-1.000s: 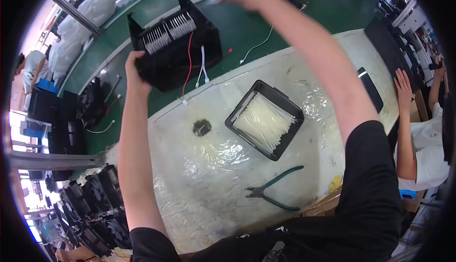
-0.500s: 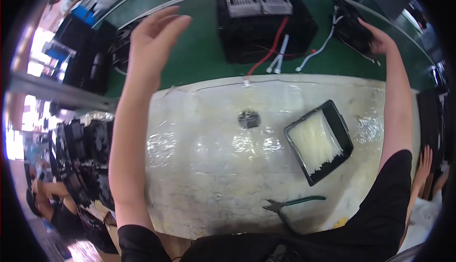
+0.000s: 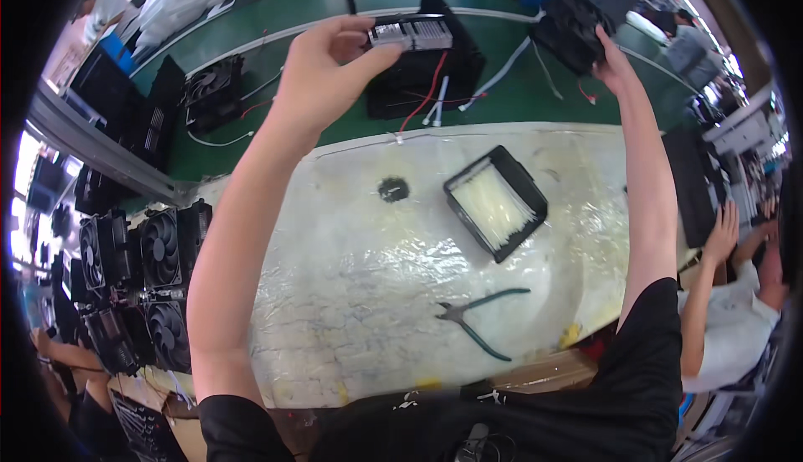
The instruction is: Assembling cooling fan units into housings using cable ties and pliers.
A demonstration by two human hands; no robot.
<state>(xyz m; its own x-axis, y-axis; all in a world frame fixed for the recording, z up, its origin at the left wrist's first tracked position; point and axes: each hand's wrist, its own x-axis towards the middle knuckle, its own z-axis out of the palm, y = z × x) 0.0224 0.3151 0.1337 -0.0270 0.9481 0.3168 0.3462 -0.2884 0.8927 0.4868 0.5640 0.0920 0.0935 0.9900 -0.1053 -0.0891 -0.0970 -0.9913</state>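
The left hand grips the near edge of a black box with thumb and fingers closed on it; half a second ago this hand was open in the air and touched nothing. The box stands on the green belt at 12 o'clock, with red and white wires hanging from its front. The right hand is closed on a black fan unit at 1 o'clock, as it was before. On the pale table I count 1 black tray of white ties near the middle, 1 pair of pliers at 5 o'clock, and 1 small dark disc.
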